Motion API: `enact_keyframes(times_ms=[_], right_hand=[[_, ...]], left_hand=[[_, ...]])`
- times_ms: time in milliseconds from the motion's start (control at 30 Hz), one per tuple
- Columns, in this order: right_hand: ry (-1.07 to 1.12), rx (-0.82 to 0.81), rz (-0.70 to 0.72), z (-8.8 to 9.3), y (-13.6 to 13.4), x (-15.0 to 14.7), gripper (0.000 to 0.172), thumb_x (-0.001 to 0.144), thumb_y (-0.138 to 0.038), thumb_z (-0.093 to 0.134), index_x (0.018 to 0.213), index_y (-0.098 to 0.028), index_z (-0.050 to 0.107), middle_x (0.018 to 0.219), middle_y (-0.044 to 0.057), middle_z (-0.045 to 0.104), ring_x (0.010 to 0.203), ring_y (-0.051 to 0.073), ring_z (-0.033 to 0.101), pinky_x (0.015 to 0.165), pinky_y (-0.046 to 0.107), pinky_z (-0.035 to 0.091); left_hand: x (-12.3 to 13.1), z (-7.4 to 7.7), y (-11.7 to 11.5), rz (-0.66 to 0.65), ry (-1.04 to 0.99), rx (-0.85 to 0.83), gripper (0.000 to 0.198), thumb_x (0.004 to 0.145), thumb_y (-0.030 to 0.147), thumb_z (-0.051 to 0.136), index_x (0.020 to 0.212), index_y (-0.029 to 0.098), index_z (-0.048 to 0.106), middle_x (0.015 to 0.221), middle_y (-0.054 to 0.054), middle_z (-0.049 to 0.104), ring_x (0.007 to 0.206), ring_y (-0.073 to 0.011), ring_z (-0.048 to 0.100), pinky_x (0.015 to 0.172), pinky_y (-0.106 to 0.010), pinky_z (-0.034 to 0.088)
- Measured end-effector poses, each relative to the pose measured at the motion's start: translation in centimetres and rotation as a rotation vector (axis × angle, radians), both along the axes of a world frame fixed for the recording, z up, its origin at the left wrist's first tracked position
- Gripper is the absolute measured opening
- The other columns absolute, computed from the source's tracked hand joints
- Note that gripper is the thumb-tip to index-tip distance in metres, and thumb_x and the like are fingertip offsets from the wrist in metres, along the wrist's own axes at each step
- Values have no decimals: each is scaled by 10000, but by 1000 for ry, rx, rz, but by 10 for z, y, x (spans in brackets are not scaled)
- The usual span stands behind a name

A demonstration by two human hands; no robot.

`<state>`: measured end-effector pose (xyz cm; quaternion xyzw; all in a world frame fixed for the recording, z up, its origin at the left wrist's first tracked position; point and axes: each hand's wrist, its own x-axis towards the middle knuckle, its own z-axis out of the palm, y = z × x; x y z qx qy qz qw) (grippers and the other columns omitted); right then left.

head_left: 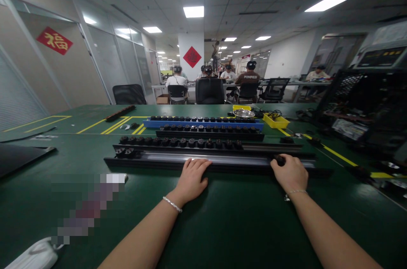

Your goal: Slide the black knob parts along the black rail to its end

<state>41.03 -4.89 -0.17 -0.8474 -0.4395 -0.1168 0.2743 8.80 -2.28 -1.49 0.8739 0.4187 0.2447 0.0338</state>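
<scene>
A long black channel rail (165,159) with a shiny inner strip lies across the green table in front of me. My left hand (191,178) rests on its near edge, fingers stretched out and holding nothing. Over the rail's right part, my right hand (291,172) is closed around a small black part (280,159), mostly hidden by the fingers. Two black round parts (124,151) sit at the rail's left end. Just behind lies another black rail (270,147), with a row of similar black parts (182,143) filling much of it.
Farther back are a blue rail (203,124) with black parts, yellow trays (276,121) and a metal bowl (243,114). An open equipment case (352,103) stands at right. A white strapped item (33,256) lies front left. Several people sit at desks beyond.
</scene>
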Motion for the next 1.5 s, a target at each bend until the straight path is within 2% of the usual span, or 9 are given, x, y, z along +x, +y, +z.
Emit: enact_keyframes(times_ms=[1133, 1500], right_hand=[[2, -36, -55, 1, -3, 20, 461, 762, -439, 429, 1069, -163, 636, 1007, 142, 609, 927, 283, 560, 769, 392, 443], [94, -99, 29, 4, 1, 42, 460, 713, -488, 472, 1005, -171, 634, 1006, 130, 613, 918, 291, 565, 778, 424, 441]], left_hand=[[0, 2, 0, -4, 3, -11, 608, 732, 152, 562, 1299, 308, 405, 1339, 7, 489, 1238, -199, 394, 1109, -447, 157], [0, 2, -1, -6, 8, -7, 623, 728, 145, 562, 1306, 306, 392, 1329, -1, 494, 1237, -202, 399, 1110, -446, 156]])
